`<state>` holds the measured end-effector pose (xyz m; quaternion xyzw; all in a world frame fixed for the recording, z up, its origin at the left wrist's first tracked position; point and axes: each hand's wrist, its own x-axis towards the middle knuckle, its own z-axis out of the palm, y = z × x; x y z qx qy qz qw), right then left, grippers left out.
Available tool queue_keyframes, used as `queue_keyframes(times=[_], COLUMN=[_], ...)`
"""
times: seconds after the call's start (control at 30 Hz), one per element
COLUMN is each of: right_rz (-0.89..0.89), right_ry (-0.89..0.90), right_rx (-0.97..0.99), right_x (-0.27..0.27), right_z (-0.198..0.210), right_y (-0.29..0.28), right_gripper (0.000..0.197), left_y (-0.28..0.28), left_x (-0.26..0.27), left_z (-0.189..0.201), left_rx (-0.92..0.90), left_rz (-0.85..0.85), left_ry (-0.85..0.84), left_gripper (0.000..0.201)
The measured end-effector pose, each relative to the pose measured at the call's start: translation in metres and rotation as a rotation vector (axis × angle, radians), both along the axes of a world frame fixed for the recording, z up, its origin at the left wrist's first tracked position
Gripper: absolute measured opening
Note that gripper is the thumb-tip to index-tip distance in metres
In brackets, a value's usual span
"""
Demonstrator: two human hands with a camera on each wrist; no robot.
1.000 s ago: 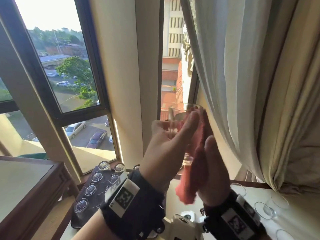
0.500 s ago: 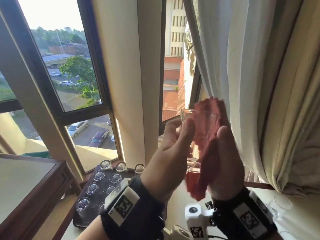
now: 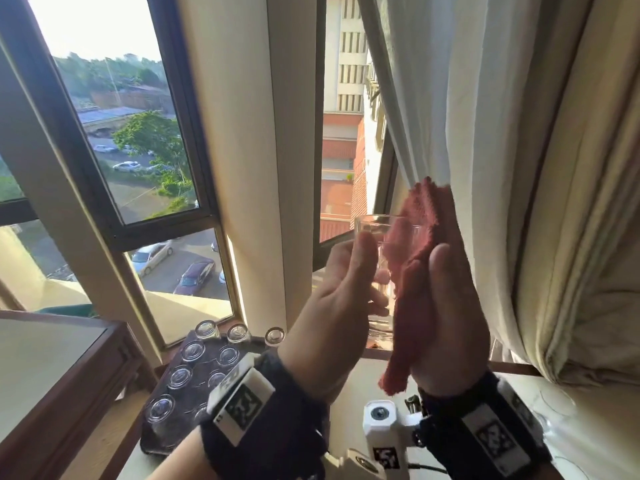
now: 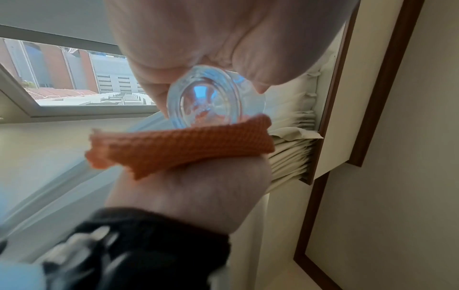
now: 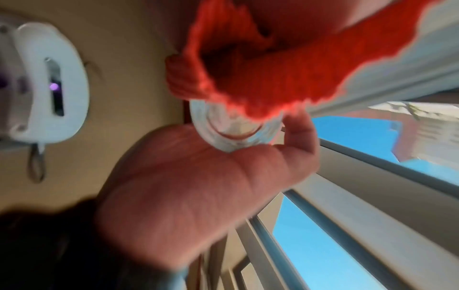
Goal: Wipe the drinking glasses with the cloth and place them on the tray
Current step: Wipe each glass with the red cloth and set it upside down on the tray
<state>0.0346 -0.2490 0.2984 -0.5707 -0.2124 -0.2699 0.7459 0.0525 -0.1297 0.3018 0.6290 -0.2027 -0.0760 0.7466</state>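
A clear drinking glass (image 3: 372,233) is held upright in front of the window. My left hand (image 3: 346,285) grips its left side, thumb near the rim. My right hand (image 3: 446,306) holds the red cloth (image 3: 420,237) and presses it against the glass's right side. The left wrist view shows the glass's thick base (image 4: 213,98) between my left hand (image 4: 223,39) and the folded cloth (image 4: 178,145). In the right wrist view the cloth (image 5: 273,58) covers part of the glass (image 5: 236,129). A dark tray (image 3: 194,393) at lower left holds several glasses (image 3: 192,351).
A wooden table (image 3: 52,362) stands at the left beside the tray. More clear glasses (image 3: 554,403) show faintly on the white surface at lower right. A cream curtain (image 3: 519,168) hangs close to my right hand. The window frame (image 3: 318,133) is just behind the glass.
The cloth has shifted from over the glass's rim to its right side. Both hands stay raised with the glass between them.
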Motion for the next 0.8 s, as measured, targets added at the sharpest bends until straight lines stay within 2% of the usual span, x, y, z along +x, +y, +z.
queue_keyframes(times=[0.1, 0.17, 0.2, 0.3, 0.37, 0.4, 0.53, 0.6, 0.67, 0.7, 0.8], right_rz=[-0.149, -0.305, -0.352, -0.417, -0.412, -0.356, 0.147, 0.271, 0.322, 0.326, 0.184], right_ry=[-0.259, -0.294, -0.265, -0.007, 0.205, 0.309, 0.615, 0.638, 0.6, 0.556, 0.439], right_rx=[-0.353, -0.522, -0.533, -0.348, -0.184, -0.095, 0.413, 0.603, 0.702, 0.696, 0.519], right_x=[-0.009, -0.01, -0.009, -0.012, -0.014, -0.013, -0.005, -0.002, -0.003, -0.004, -0.008], right_z=[-0.012, -0.038, -0.05, -0.063, -0.053, -0.049, -0.033, -0.031, -0.029, -0.028, -0.031], right_y=[0.013, 0.016, 0.015, 0.015, 0.017, 0.016, 0.016, 0.013, 0.011, 0.011, 0.014], right_gripper=[0.053, 0.051, 0.048, 0.038, 0.034, 0.033, 0.043, 0.053, 0.057, 0.054, 0.04], left_y=[0.004, 0.009, 0.011, 0.012, 0.011, 0.011, 0.015, 0.018, 0.025, 0.029, 0.043], left_x=[0.004, 0.009, 0.011, 0.011, 0.01, 0.011, 0.01, 0.009, 0.01, 0.01, 0.012], left_z=[0.009, 0.016, 0.018, 0.025, 0.024, 0.023, 0.015, 0.009, 0.007, 0.008, 0.013], left_rx=[-0.04, -0.043, -0.04, -0.051, -0.021, 0.005, 0.073, 0.085, 0.156, 0.209, 0.292], left_rz=[0.054, 0.061, 0.047, -0.039, 0.017, 0.056, 0.117, 0.133, 0.198, 0.248, 0.341], left_ry=[0.101, 0.139, 0.141, 0.086, -0.011, -0.063, -0.16, -0.181, -0.24, -0.269, -0.284], left_gripper=[0.075, 0.077, 0.072, 0.045, 0.054, 0.06, 0.062, 0.067, 0.07, 0.072, 0.085])
